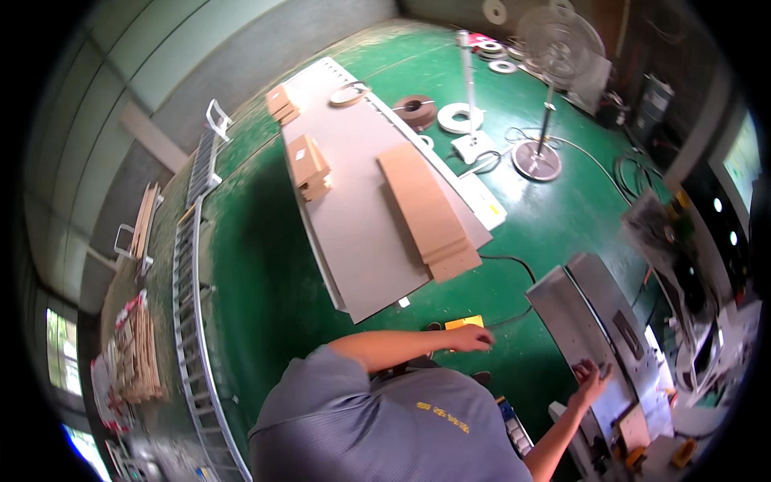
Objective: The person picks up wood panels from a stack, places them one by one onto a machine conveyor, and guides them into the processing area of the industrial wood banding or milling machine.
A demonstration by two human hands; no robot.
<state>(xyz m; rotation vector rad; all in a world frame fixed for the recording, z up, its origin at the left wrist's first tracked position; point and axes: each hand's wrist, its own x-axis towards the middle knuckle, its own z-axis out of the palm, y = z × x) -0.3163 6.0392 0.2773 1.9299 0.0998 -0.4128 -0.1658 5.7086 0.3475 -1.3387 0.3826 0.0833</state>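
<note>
- Take 12 o'clock as straight up in the view from the head.
- The grey metal machine (560,308) is at 3 o'clock from the left hand (474,338), with a gap between them.
- The right hand (590,379) is much nearer: it is right over the flat metal top, but I cannot tell if it touches.
- The long side of the machine runs from 11 o'clock down to 5 o'clock.
- A dark slot (628,335) in the metal is near the right hand, between 1 and 2 o'clock.
- A small wood block (633,426) is between 4 and 5 o'clock from the right hand.
- The right hand has bent fingers. It is too blurry, so I cannot tell if it grips a thing.
- The left hand has loose, bent fingers, and nothing shows in it. I cannot tell how far it is closed.
- A yellow thing (464,321) shows just past the left hand, at 11 o'clock.
- The long brown boards (422,201) lie on the desk (365,269), well up from the left hand, near 11 o'clock. They point from 11 to 5 o'clock too.
</note>
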